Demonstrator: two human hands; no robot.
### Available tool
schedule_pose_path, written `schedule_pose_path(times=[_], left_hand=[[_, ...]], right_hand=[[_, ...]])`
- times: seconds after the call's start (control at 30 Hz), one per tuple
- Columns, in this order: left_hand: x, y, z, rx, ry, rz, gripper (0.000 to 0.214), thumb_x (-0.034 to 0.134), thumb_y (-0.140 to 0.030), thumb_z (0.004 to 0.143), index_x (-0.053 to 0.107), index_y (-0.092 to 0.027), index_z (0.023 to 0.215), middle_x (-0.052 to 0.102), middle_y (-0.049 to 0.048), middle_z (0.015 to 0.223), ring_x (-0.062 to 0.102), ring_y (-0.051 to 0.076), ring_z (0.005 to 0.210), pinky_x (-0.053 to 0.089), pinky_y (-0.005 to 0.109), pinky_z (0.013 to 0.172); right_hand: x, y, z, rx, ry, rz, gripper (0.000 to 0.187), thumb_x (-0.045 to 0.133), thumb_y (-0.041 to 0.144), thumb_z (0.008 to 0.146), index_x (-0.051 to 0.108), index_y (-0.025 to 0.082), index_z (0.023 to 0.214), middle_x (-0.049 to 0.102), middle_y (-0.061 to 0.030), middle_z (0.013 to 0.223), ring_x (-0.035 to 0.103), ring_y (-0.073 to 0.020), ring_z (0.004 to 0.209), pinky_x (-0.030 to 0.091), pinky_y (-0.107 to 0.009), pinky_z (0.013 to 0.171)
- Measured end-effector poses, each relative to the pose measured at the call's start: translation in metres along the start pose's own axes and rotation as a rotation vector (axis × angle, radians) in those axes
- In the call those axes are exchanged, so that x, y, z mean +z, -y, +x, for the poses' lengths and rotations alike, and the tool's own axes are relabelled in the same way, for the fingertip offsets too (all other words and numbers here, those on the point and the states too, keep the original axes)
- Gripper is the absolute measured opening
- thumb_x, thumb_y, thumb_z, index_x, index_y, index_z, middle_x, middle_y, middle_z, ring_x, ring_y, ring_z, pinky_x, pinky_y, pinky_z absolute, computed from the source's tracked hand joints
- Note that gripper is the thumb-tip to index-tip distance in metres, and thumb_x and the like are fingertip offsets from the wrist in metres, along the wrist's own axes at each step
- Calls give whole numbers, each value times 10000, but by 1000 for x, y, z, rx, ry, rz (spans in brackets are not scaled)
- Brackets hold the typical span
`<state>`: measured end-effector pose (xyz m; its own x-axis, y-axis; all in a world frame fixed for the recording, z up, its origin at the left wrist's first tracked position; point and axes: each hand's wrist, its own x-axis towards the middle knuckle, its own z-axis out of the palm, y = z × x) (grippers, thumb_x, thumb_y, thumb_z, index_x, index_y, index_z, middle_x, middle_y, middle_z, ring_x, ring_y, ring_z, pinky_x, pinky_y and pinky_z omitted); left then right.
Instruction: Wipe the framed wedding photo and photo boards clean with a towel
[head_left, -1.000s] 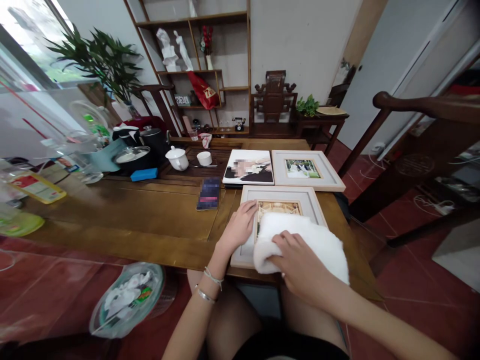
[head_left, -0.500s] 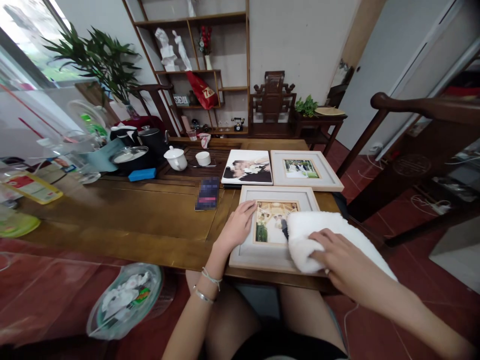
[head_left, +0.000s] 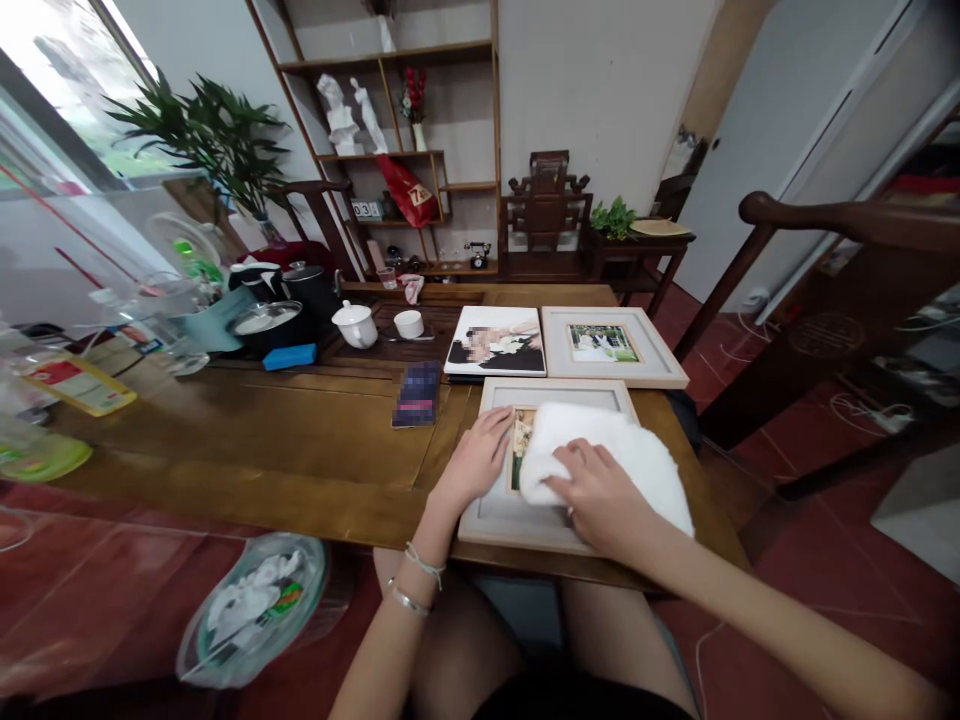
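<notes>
A pale picture frame (head_left: 487, 518) lies flat at the table's front edge, with a small photo (head_left: 517, 452) in its middle. Fingers stretched out, my left hand (head_left: 478, 455) rests open on the frame's left side, beside the photo. My right hand (head_left: 600, 490) grips a fluffy white towel (head_left: 637, 450), pressed over the middle and right of the frame. Most of the photo is hidden under the towel. Behind it lie a second framed photo (head_left: 660, 365) and a white-edged photo panel (head_left: 499, 322), side by side.
A phone (head_left: 417, 393) lies left of the frame on the wooden table (head_left: 300, 430). Farther left are a white lidded teapot (head_left: 355, 325), a white cup (head_left: 409, 323), a blue block (head_left: 290, 357) and a yellow bottle (head_left: 82, 383). A trash bin (head_left: 319, 590) stands below; a wooden chair (head_left: 810, 330) is at right.
My right hand has slid the towel leftward across the frame, covering most of the photo. My left hand stays on the frame's left side.
</notes>
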<state>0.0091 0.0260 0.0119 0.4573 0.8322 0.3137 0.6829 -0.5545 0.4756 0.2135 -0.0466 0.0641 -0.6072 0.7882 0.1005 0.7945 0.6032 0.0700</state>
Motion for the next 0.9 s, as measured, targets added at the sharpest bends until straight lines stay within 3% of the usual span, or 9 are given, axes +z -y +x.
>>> schedule_pose_path(times=[0.1, 0.2, 0.43, 0.53, 0.77, 0.9], left_hand=[[-1, 0, 1, -11, 17, -3, 398, 315, -200, 957, 479, -184, 1320, 474, 101, 1409, 384, 208, 1341, 368, 443, 1101], [-4, -2, 1, -17, 49, -14, 405, 326, -187, 948, 468, -178, 1327, 457, 107, 1420, 370, 215, 1348, 367, 447, 1100], [-5, -2, -1, 10, 60, -31, 449, 387, -154, 910, 444, -188, 1354, 428, 117, 1442, 352, 237, 1359, 357, 461, 1102], [-3, -1, -1, 17, 41, -25, 471, 377, -124, 899, 439, -199, 1359, 446, 112, 1428, 358, 237, 1355, 358, 469, 1101], [-2, 0, 0, 20, 17, 6, 417, 328, -176, 943, 456, -188, 1339, 467, 107, 1409, 385, 221, 1338, 375, 447, 1097], [-1, -1, 0, 8, 17, 10, 397, 333, -239, 961, 468, -174, 1329, 479, 119, 1398, 392, 222, 1334, 375, 449, 1094]], right_hand=[[-4, 29, -3, -89, 17, 61, 234, 568, 134, 739, 658, 195, 946, 549, -110, 1054, 435, -303, 983, 367, -414, 784], [-4, 38, 4, -117, -2, 79, 200, 557, 144, 766, 659, 196, 930, 545, -108, 1050, 434, -293, 979, 361, -407, 779], [6, 5, 38, 14, -8, -23, 266, 504, 100, 812, 688, 174, 991, 558, -146, 1107, 435, -310, 1026, 352, -421, 815], [4, -2, 43, 6, -7, -48, 302, 482, 82, 818, 675, 158, 1036, 550, -156, 1106, 433, -309, 1026, 356, -428, 830], [-14, 17, 4, -163, 73, 107, 238, 552, 86, 750, 656, 185, 940, 541, -112, 1046, 443, -280, 996, 401, -398, 819], [-20, -5, -9, -121, 84, 201, 388, 533, 52, 740, 597, 202, 1092, 528, -120, 1140, 447, -275, 1059, 414, -393, 861]])
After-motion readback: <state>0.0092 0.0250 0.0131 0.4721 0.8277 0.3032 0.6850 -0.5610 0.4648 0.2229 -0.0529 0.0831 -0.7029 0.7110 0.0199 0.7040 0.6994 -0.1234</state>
